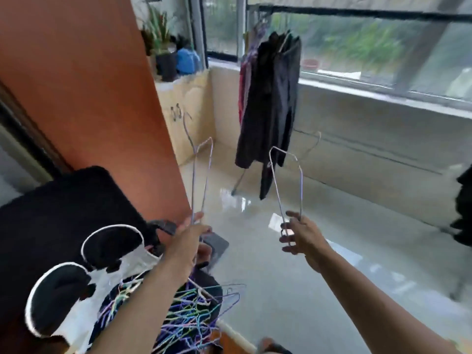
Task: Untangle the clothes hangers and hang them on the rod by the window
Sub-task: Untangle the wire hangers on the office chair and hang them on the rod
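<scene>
The left hand (pixel 190 232) pinched a purple wire hanger (pixel 201 175) at its low end, its length rising away toward its hook near the orange wall (pixel 84 80). The right hand (pixel 301 235) gripped a white wire hanger (pixel 287 180) likewise, hook far and blurred. Tangled hangers (pixel 186 318) lay below, partly hidden by the left forearm. The rod (pixel 357 12) ran above by the window (pixel 370 44).
</scene>
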The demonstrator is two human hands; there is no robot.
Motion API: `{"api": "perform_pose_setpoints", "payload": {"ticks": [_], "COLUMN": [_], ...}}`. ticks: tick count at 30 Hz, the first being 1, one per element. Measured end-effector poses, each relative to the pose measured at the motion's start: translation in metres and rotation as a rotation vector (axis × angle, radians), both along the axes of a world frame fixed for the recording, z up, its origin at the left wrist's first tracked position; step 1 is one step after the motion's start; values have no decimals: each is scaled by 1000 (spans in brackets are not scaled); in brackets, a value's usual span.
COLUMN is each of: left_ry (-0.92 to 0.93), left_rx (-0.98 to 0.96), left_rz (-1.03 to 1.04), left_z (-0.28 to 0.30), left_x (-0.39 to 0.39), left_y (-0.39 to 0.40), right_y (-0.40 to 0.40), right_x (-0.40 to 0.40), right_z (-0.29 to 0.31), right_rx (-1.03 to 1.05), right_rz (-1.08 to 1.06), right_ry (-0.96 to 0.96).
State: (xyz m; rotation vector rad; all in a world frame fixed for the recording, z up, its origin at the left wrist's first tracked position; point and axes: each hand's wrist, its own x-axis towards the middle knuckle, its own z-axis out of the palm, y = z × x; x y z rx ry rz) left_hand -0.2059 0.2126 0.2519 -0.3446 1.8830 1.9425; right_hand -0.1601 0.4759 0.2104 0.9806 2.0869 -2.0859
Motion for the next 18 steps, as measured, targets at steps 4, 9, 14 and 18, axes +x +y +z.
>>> {"api": "perform_pose_setpoints", "payload": {"ticks": [4,9,14,18], "left_ry": [-73,-49,-132,45], "left_rx": [9,-204,-6,17], "left_rz": [-362,-709,-753,-703], "left_z": [24,56,87,120], "left_x": [-13,-33,-39,-35], "left_y": [58,146,281,418], "right_y": [66,177,308,412], "right_x": [59,112,144,154], "right_z": [11,41,89,124], "right_rx": [-11,33,181,305], "right_rz": [-147,-341,-448,-473], "right_ry": [-93,-87,-33,54]}}
